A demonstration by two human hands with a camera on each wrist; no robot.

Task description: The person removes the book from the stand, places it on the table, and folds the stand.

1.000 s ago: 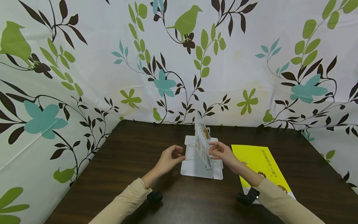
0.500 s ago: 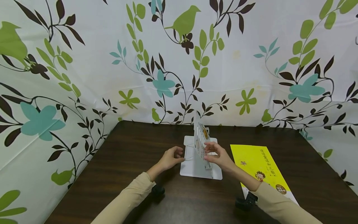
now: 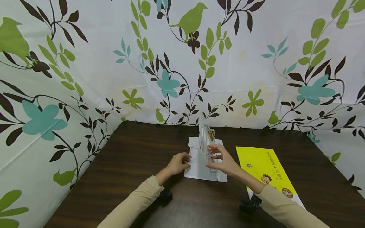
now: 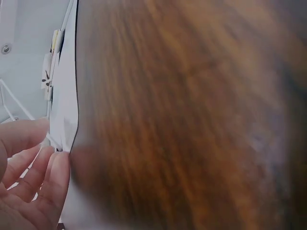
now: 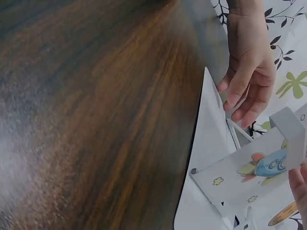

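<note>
A white book stand (image 3: 202, 171) with cartoon prints stands on the dark table, its flat base down and its panel (image 3: 206, 142) raised, seen nearly edge-on in the head view. My left hand (image 3: 179, 163) is at the base's left edge, thumb and fingertips curled about the stand's thin wire leg (image 4: 21, 103). On the other side, my right hand (image 3: 223, 161) grips the lower part of the raised panel between thumb and fingers. In the right wrist view, the panel's printed side (image 5: 249, 177) and a white ledge (image 5: 288, 129) show, with only a fingertip of that hand visible.
A yellow book (image 3: 265, 167) lies flat on the table (image 3: 137, 152) to the right, partly under my right forearm. A patterned cloth (image 3: 182, 63) hangs behind and along the table's sides. Dark cameras (image 3: 166, 195) sit beneath both wrists.
My left hand has shifted slightly right and down along the base's edge, its fingers closing in. The right hand has moved left onto the panel. The stand keeps its place.
</note>
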